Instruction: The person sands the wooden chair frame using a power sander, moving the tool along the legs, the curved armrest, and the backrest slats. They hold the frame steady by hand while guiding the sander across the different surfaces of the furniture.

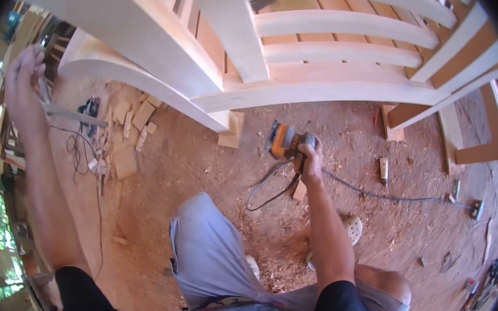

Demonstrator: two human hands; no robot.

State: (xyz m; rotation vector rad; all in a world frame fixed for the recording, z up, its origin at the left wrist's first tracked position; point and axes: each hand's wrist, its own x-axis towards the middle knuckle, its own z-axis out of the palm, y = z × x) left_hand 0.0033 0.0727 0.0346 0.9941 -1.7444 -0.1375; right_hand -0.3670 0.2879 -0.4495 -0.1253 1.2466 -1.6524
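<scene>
My right hand (pixel 312 162) is wrapped round an orange-and-black electric sander (pixel 287 142), held above the dirt floor just in front of the bench's lower rail. The sander's pad faces left, and its cord (pixel 378 196) loops down and trails off to the right. Above it stands a large pale wooden bench (pixel 341 83) with curved slats and a broad leg post (pixel 136 19). My left hand (pixel 25 74) is stretched out at the far left, beside the bench's curved wooden part (pixel 106 67). Its fingers are loosely bent, with nothing seen in them.
Wood offcuts (pixel 124 160) and a dark power tool (pixel 90 108) with tangled cord lie at left. Small wooden blocks (pixel 231 132) sit under the bench feet. A tube (pixel 384 170) and a socket box (pixel 477 208) rest on the shaving-strewn floor (pixel 411 233). Stacked lumber lines the left edge.
</scene>
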